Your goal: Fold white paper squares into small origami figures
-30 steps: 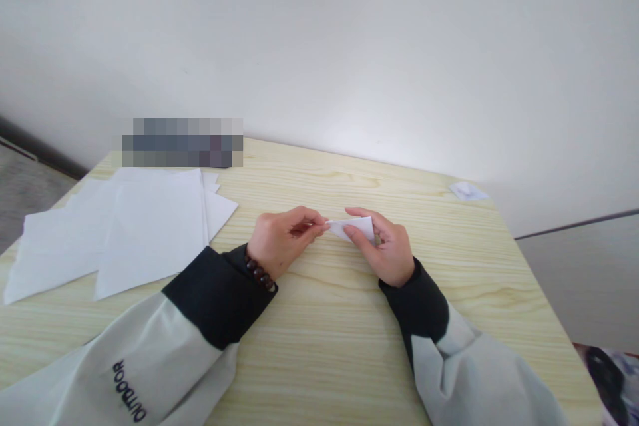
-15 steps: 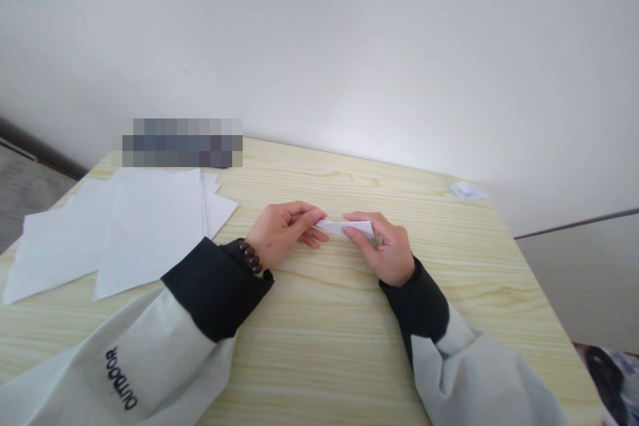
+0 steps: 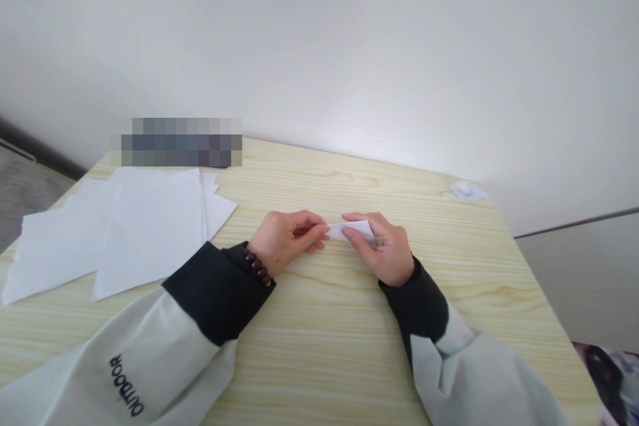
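A small folded piece of white paper (image 3: 363,229) is held above the middle of the table, its broad end towards the right. My left hand (image 3: 287,237), with a dark bead bracelet at the wrist, pinches the narrow left tip between thumb and fingers. Thumb and fingers of my right hand (image 3: 383,245) grip the wider right part from both sides. The right fingers cover some of the paper, so its exact shape is partly hidden.
Several white paper sheets (image 3: 150,233) lie overlapped on the left of the wood-grain table (image 3: 324,359). Behind them a blurred dark object (image 3: 180,146) stands near the wall (image 3: 349,46). A small folded white paper piece (image 3: 467,190) rests at the far right corner.
My left hand has shifted slightly and drawn its fingers closer together on the paper's left tip. The right hand has barely moved and keeps its grip.
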`<action>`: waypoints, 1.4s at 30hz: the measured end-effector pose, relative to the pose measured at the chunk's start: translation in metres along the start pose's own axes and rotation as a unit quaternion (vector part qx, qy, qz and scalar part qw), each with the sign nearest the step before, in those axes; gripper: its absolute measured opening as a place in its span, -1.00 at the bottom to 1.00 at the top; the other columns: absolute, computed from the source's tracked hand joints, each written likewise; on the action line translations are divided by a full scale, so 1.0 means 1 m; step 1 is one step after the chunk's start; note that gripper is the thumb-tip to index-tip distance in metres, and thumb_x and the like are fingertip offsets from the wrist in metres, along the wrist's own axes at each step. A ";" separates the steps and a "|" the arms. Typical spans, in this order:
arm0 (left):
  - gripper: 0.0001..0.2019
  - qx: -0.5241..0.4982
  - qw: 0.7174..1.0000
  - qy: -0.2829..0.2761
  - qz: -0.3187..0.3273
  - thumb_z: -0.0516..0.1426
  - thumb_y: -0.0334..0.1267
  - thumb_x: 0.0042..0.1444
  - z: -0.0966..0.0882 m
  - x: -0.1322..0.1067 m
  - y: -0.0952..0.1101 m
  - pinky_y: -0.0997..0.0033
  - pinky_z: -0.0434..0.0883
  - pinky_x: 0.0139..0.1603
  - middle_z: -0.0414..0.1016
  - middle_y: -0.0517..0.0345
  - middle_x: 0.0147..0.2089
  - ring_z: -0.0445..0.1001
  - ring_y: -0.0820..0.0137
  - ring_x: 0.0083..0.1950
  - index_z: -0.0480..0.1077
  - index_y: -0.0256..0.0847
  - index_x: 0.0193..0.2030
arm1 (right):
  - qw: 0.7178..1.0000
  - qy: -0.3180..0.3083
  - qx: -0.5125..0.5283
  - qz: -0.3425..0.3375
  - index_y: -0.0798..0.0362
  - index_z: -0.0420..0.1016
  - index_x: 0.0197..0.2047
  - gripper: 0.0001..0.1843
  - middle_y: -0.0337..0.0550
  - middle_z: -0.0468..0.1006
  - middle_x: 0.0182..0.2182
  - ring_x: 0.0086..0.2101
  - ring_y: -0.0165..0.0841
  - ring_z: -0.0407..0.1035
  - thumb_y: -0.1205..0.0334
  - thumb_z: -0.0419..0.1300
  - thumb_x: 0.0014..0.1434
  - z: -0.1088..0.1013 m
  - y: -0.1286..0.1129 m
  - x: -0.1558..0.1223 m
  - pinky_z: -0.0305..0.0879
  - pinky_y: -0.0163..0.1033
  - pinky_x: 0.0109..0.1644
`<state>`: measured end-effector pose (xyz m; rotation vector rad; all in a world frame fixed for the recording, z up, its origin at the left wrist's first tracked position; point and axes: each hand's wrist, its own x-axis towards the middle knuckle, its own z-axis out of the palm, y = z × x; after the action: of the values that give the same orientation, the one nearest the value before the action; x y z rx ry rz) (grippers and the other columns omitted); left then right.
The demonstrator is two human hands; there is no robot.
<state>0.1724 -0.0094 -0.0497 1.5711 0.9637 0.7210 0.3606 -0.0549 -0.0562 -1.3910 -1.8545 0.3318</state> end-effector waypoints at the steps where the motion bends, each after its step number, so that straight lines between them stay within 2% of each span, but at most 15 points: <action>1: -0.77 0.016 1.000 0.002 0.007 0.15 -0.09 0.04 0.000 0.000 -0.001 0.53 0.49 -0.42 0.55 0.18 -0.51 0.51 0.47 -0.51 0.45 -0.25 -0.36 | 1.000 -0.001 0.001 -0.002 0.00 0.51 -0.17 -0.80 -0.15 0.61 -0.25 -0.29 -0.33 0.47 0.20 0.15 0.14 0.000 0.000 0.000 0.37 -0.25 -0.21; 4: -0.77 0.035 0.999 0.002 0.012 0.12 -0.11 0.07 0.000 0.000 -0.003 0.55 0.48 -0.41 0.56 0.17 -0.50 0.52 0.47 -0.49 0.44 -0.25 -0.35 | 1.000 -0.005 0.002 0.009 0.01 0.52 -0.17 -0.79 -0.15 0.61 -0.26 -0.32 -0.34 0.47 0.18 0.15 0.14 0.000 0.000 0.001 0.37 -0.26 -0.23; 9: -0.77 0.011 1.000 -0.004 -0.009 0.14 -0.11 0.05 0.000 0.002 -0.002 0.56 0.45 -0.45 0.56 0.15 -0.49 0.50 0.46 -0.49 0.44 -0.27 -0.33 | 0.999 -0.017 -0.002 0.036 0.00 0.51 -0.14 -0.76 -0.18 0.61 -0.32 -0.37 -0.34 0.46 0.14 0.15 0.15 -0.001 0.002 0.000 0.37 -0.28 -0.29; 13: -0.76 0.026 0.999 -0.020 -0.007 0.15 -0.11 0.05 -0.001 0.003 -0.002 0.57 0.41 -0.48 0.55 0.15 -0.51 0.47 0.48 -0.52 0.47 -0.27 -0.30 | 0.999 -0.027 -0.004 0.029 -0.01 0.51 -0.14 -0.76 -0.18 0.61 -0.32 -0.38 -0.36 0.46 0.13 0.15 0.15 -0.001 0.002 0.000 0.36 -0.29 -0.30; 17: -0.77 0.014 1.000 -0.016 -0.007 0.15 -0.10 0.04 -0.001 0.001 -0.003 0.54 0.44 -0.45 0.56 0.15 -0.49 0.49 0.46 -0.50 0.47 -0.25 -0.36 | 0.999 -0.039 0.005 0.023 -0.03 0.51 -0.15 -0.78 -0.19 0.60 -0.28 -0.38 -0.36 0.46 0.14 0.15 0.14 0.000 0.001 0.000 0.38 -0.27 -0.25; 21: -0.77 0.004 1.000 -0.001 -0.020 0.16 -0.10 0.04 0.000 0.000 -0.004 0.51 0.48 -0.41 0.57 0.14 -0.48 0.51 0.45 -0.49 0.45 -0.25 -0.36 | 0.994 -0.057 0.072 0.064 0.01 0.47 -0.06 -0.70 -0.16 0.60 -0.26 -0.33 -0.35 0.48 0.12 0.11 0.17 0.002 0.003 -0.001 0.40 -0.27 -0.26; 24: -0.76 -0.006 1.000 0.005 -0.023 0.17 -0.08 0.02 -0.001 0.001 -0.003 0.49 0.49 -0.43 0.57 0.14 -0.49 0.51 0.44 -0.51 0.44 -0.25 -0.37 | 0.982 -0.042 0.150 0.105 0.05 0.46 -0.04 -0.67 -0.12 0.60 -0.25 -0.30 -0.33 0.49 0.10 0.05 0.21 0.002 0.007 0.000 0.42 -0.26 -0.24; 28: -0.71 -0.046 0.997 0.050 -0.044 0.19 -0.06 -0.01 -0.003 0.003 0.000 0.54 0.43 -0.57 0.57 0.08 -0.46 0.48 0.46 -0.55 0.41 -0.29 -0.35 | 0.981 -0.007 0.170 0.090 0.05 0.48 -0.09 -0.69 -0.11 0.58 -0.17 -0.18 -0.29 0.46 0.10 0.07 0.20 -0.001 0.016 0.002 0.40 -0.23 -0.11; 32: -0.70 -0.085 0.991 0.077 -0.067 0.21 -0.07 -0.04 -0.003 0.005 0.002 0.54 0.44 -0.62 0.58 0.03 -0.38 0.50 0.44 -0.53 0.37 -0.31 -0.33 | 0.982 -0.007 0.158 0.106 0.05 0.47 -0.11 -0.68 -0.15 0.60 -0.33 -0.34 -0.36 0.48 0.07 0.02 0.23 -0.005 0.021 0.003 0.40 -0.29 -0.25; 35: -0.67 -0.106 0.988 0.081 -0.084 0.21 -0.05 -0.05 -0.003 0.004 0.002 0.51 0.44 -0.65 0.58 0.00 -0.34 0.52 0.41 -0.54 0.34 -0.30 -0.31 | 0.985 -0.017 0.124 0.114 0.07 0.50 -0.25 -0.65 -0.18 0.58 -0.47 -0.46 -0.40 0.43 0.05 -0.03 0.26 -0.006 0.018 0.004 0.37 -0.33 -0.34; 38: -0.65 -0.107 0.988 0.071 -0.089 0.20 -0.03 -0.04 -0.002 0.004 0.003 0.50 0.45 -0.64 0.59 -0.02 -0.33 0.53 0.38 -0.52 0.33 -0.30 -0.27 | 0.990 -0.028 0.087 0.111 0.06 0.50 -0.38 -0.63 -0.20 0.56 -0.51 -0.51 -0.43 0.38 0.05 -0.02 0.25 -0.006 0.016 0.004 0.33 -0.35 -0.41; 42: -0.65 -0.081 0.993 0.053 -0.075 0.16 -0.03 0.01 -0.002 0.003 0.003 0.54 0.44 -0.63 0.59 -0.05 -0.30 0.54 0.39 -0.47 0.38 -0.32 -0.24 | 0.990 -0.025 0.094 0.106 0.07 0.52 -0.36 -0.67 -0.19 0.58 -0.48 -0.52 -0.43 0.37 0.05 0.04 0.21 -0.006 0.016 0.004 0.30 -0.35 -0.45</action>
<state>0.1728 -0.0056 -0.0469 1.3161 1.0628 0.7631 0.3759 -0.0468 -0.0603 -1.4615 -1.6699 0.6368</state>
